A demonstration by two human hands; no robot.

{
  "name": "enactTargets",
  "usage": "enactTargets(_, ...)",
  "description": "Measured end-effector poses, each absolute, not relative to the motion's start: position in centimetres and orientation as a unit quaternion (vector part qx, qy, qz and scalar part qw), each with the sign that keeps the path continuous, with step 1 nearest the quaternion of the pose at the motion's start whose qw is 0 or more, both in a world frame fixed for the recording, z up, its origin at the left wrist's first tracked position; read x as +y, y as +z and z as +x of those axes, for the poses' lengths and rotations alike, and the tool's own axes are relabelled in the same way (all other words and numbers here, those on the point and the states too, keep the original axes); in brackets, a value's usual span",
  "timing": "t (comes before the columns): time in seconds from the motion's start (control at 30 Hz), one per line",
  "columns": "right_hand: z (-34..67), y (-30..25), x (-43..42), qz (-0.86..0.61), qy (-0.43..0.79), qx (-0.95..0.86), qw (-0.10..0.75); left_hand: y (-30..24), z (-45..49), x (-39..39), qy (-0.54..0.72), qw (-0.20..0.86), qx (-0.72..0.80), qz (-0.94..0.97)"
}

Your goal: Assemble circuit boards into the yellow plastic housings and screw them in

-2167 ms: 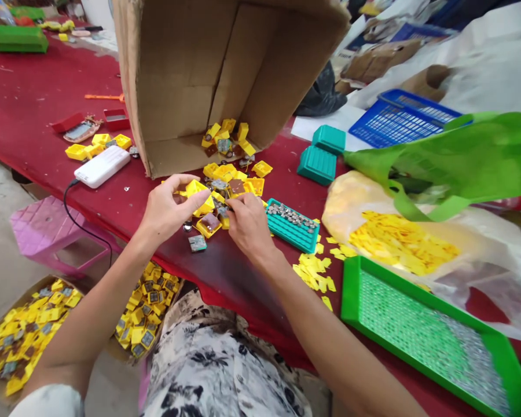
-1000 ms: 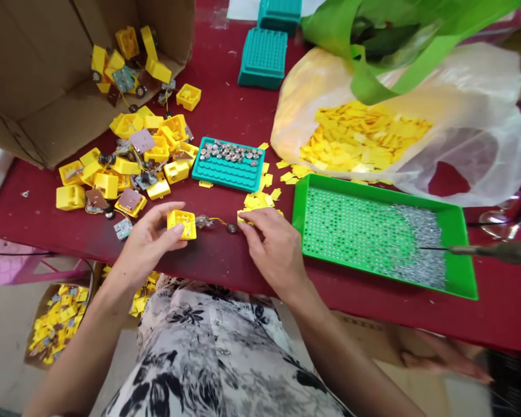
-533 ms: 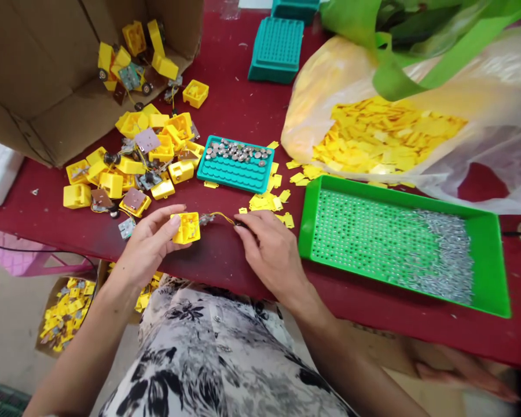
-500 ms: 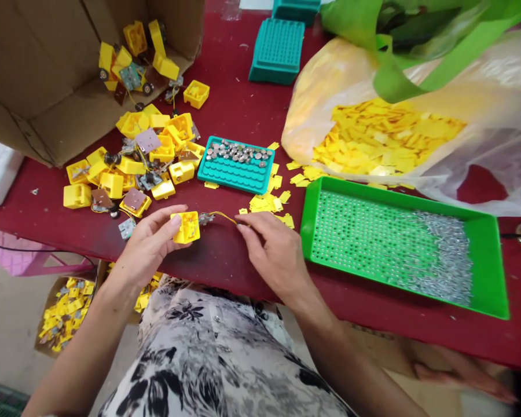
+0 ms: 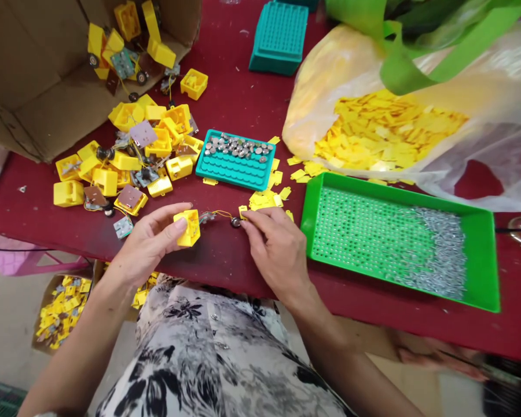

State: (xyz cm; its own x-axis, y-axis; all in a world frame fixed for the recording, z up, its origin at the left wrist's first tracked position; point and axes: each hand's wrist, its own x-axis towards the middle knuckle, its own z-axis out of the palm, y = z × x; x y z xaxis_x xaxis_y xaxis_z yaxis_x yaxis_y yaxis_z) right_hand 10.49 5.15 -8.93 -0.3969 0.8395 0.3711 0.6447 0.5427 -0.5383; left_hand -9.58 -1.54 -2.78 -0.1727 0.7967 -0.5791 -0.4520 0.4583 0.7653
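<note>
The left hand (image 5: 150, 243) is pinching a square yellow plastic housing (image 5: 190, 227) in a narrow grip, with the thumb lying across its near face and the fingers hidden behind it. The housing is tilted, and its hollow inside is only partly visible. A small circuit board (image 5: 206, 217) sits just beside the housing, and thin yellow wire (image 5: 222, 212) is running from it to a small dark round part (image 5: 235, 222). The right hand (image 5: 273, 246) is reaching in with its fingers curled and nearly closed, its fingertips (image 5: 246, 215) just beside the round part. I cannot tell whether they are gripping the part or the wire.

Both hands are working above a dark red table cover (image 5: 252, 104). Glossy yellow housings (image 5: 106, 182) are scattered to the left, and more are spilling from a tipped cardboard box (image 5: 39, 104), which is cut off by the frame. A teal tray (image 5: 237, 161) is holding metal button cells, and a bright green perforated tray (image 5: 312, 231) is holding a mass of small silvery pieces, too small to identify. Flat yellow chips (image 5: 373, 133) are filling a translucent plastic bag (image 5: 473, 150). At the lower right, a blurred shape (image 5: 434, 353) may be another person's hand.
</note>
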Motion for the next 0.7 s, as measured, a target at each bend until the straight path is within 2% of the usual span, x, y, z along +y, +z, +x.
enactTargets(0.17, 10.5, -9.3, 4.9, -0.456, 0.146, -0.828, 0.291, -2.6, -9.7, -1.9, 0.478, 0.624, 0.596, 0.164)
enactTargets(0.33, 10.0, -7.8, 5.3, -0.437, 0.150, -0.813, 0.354, -2.4, -9.7, -3.1, 0.471, 0.687, 0.543, 0.105)
enactTargets(0.43, 9.5, -6.6, 5.6, -0.450, 0.209, -0.791, 0.360, -2.7, -9.6, -3.9, 0.493, 0.729, 0.473, 0.042)
enactTargets(0.6, 9.1, -5.6, 6.0, -0.521, 0.395, -0.679, 0.333, -3.2, -8.6, -4.8, 0.530, 0.733, 0.421, -0.073)
enactTargets(0.7, 9.1, -5.0, 6.1, -0.519, 0.392, -0.684, 0.330, -3.4, -7.9, -5.5, 0.519, 0.764, 0.360, -0.131)
